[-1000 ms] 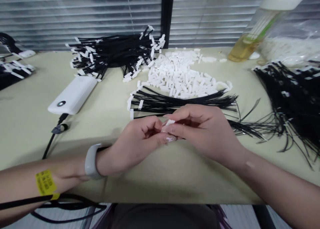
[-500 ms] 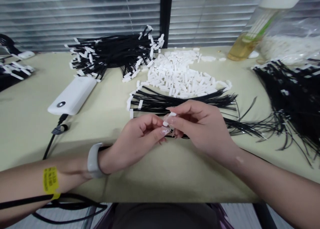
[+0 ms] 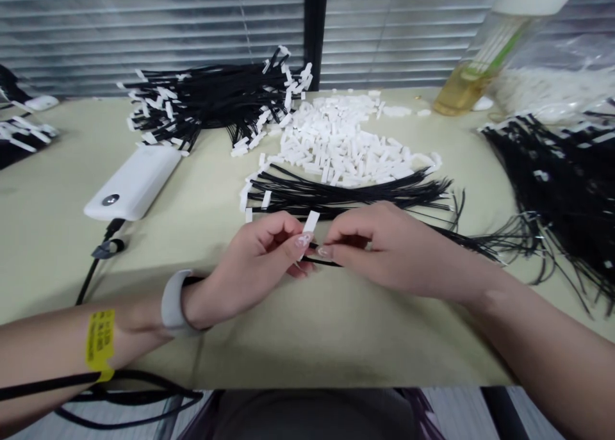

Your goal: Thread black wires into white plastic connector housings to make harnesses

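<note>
My left hand point(image 3: 262, 260) pinches a small white plastic tab point(image 3: 310, 221) between thumb and forefinger. My right hand point(image 3: 384, 248) pinches a thin black cord point(image 3: 321, 261) whose end meets the tab. Both hands hover just above the beige table point(image 3: 307, 337), fingertips almost touching. Right behind them lies a row of black cords with white tabs point(image 3: 336, 193). Farther back is a heap of loose white tabs point(image 3: 346, 139).
A big bundle of tabbed black cords point(image 3: 211, 104) lies at the back left, and a mass of bare black cords point(image 3: 562, 190) at the right. A white power bank point(image 3: 134, 182) with a cable sits at the left. A bottle point(image 3: 494, 43) and a plastic bag point(image 3: 557, 81) stand back right.
The hands drew slightly apart and lower. The white tab now stands up in my left fingers, and my right fingers hold the black cord by its end.
</note>
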Tool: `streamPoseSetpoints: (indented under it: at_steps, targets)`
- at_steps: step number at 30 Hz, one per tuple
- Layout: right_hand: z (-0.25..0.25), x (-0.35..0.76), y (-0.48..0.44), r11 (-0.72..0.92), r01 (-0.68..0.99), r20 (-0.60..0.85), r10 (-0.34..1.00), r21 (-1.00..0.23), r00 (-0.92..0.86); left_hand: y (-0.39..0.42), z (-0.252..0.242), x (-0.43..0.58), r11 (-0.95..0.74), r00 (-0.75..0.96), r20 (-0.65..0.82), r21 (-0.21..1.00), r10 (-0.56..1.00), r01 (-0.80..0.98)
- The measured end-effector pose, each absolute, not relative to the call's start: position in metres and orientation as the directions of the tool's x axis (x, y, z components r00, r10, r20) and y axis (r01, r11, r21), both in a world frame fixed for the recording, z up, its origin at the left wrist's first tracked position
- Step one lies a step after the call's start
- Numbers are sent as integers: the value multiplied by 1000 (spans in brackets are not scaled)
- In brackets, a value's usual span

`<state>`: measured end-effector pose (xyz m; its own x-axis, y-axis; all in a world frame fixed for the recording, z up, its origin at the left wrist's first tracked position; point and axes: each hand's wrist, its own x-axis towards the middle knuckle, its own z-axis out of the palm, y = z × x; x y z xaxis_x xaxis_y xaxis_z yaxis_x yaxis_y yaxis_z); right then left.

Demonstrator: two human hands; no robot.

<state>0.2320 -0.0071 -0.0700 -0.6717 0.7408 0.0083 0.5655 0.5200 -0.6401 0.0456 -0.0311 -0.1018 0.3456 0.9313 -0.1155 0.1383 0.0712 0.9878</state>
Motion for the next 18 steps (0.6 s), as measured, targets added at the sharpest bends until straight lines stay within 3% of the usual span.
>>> streamPoseSetpoints:
  at_steps: [18]
  targets:
    - [-69,233,-5,464,494,-87,658,-735,-748,-32,-102,42,61,429,-108,990,897,124]
